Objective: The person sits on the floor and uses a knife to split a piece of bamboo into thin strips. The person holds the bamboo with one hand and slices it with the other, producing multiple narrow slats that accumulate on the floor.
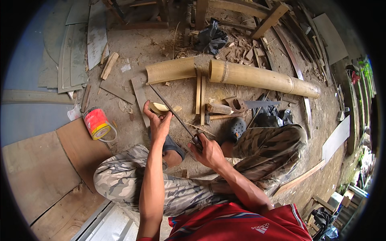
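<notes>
Right hand (209, 152) clenches the long blade's (171, 111) handle; left hand (157, 122) pinches a pale bamboo sliver (160, 107) over the dirt floor (132, 52). Those fingers sit right beside the edge — one slip likely means a cut.

the long bamboo pole (261, 77) is showing a pale golden yellow, and the split bamboo half (171, 70) beside it is wearing the same straw tone. the small bamboo piece (159, 107) is looking creamy yellow. the long blade (171, 110) is reading dull grey. the tin can (96, 123) is showing red with a yellow band. the trousers (193, 188) are carrying a grey and tan camouflage pattern. the shirt (241, 223) is glowing red with white and blue stripes. the clog (236, 128) is looking dark grey with round holes. the handsaw (249, 105) is showing a grey blade and brown handle. the plastic bag (211, 37) is appearing black. the ground (132, 52) is looking dusty brown, the boards (40, 172) light tan.
</notes>
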### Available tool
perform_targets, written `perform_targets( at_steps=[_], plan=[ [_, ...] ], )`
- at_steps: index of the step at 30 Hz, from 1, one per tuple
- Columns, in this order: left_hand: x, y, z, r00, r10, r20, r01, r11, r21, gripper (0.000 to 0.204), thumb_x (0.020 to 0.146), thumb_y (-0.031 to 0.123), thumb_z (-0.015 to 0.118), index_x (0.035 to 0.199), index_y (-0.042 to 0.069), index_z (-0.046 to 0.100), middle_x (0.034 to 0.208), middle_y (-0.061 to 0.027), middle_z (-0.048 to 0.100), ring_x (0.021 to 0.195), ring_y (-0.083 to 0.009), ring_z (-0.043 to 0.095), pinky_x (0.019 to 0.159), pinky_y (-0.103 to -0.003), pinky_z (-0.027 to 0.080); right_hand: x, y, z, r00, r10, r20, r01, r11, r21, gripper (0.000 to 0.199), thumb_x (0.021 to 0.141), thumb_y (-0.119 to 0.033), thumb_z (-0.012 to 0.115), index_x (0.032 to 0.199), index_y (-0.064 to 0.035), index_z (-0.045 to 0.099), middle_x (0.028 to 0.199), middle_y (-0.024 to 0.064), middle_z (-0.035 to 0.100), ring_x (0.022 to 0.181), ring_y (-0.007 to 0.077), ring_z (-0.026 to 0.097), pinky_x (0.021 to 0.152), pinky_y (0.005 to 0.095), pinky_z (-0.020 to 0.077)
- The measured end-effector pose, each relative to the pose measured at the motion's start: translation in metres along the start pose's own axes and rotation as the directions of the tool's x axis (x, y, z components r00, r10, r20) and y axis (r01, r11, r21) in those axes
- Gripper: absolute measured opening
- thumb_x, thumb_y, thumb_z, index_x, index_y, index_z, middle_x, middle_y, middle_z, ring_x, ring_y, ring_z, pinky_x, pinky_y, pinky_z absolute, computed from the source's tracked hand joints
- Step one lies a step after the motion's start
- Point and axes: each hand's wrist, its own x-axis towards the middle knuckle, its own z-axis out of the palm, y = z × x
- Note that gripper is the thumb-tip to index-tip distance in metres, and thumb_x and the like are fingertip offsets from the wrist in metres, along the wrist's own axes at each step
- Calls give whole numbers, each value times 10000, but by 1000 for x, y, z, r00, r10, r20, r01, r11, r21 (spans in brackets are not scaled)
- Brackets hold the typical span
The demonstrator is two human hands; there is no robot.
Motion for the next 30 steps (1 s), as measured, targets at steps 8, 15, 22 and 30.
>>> perform_targets(
  at_steps=[8,15,22,30],
  plan=[
    [3,4,-2,996,-88,16,88,996,-6,792,895,55,622,1454,106,64,1130,-197,551,831,-207,659,747,-312,566,7,9,6,996,75,51,-78,996,49,324,893,-289,653,926,17,555,710,276,622,761,490,632,656,513,500],
    [33,-4,-17,931,-365,-35,366,930,46,436,956,159,514,1328,3,349,1011,-188,640,643,-212,681,608,-331,629,5,6,9,995,96,42,-96,995,12,291,874,-260,619,884,27,568,744,296,623,782,489,633,686,518,500],
    [41,14,-9,937,-349,-1,349,937,15,236,954,125,458,1005,-102,497,786,-217,673,539,-239,684,477,-337,611,3,2,7,999,44,-22,-44,998,-44,293,866,-262,616,887,27,570,760,306,630,784,494,639,699,528,511],
    [42,-7,-16,937,-334,-102,337,942,11,241,927,113,466,994,-112,525,782,-232,673,580,-292,696,491,-387,600,5,15,29,999,41,-27,-42,999,-24,283,853,-238,635,871,34,556,727,298,615,771,492,633,660,513,504]
  ],
)
